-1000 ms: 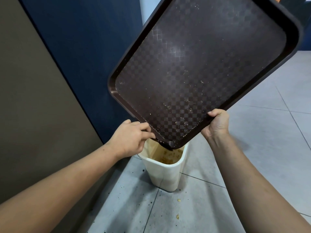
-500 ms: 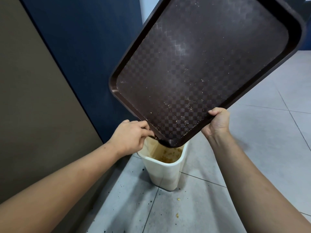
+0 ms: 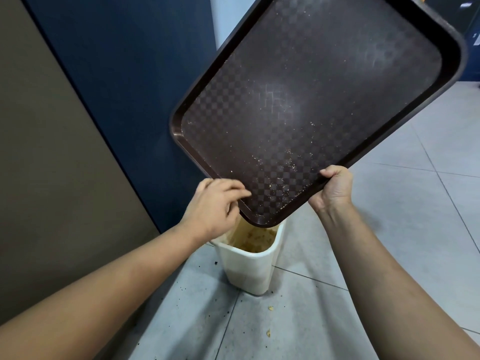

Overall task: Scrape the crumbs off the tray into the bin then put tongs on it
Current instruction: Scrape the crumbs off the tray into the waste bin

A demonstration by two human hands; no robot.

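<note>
A dark brown checkered tray (image 3: 311, 100) is held tilted steeply, its low corner hanging just over a white bin (image 3: 249, 271). Fine pale crumbs (image 3: 283, 183) cling to the tray's lower part. My right hand (image 3: 335, 188) grips the tray's lower right rim. My left hand (image 3: 215, 206) is at the lower left edge, fingers loosely apart, fingertips brushing the tray surface and holding nothing. The bin holds yellowish crumbs and scraps. No tongs are in view.
A dark blue wall panel (image 3: 124, 87) and a brown panel (image 3: 52, 165) stand close on the left, right behind the bin. The grey tiled floor (image 3: 389, 229) around the bin carries scattered dark specks and a few crumbs (image 3: 268, 332).
The tray's low corner has stayed over the bin. My left hand has loosened from the tray's edge and its fingers now spread against the surface. The right hand keeps its grip.
</note>
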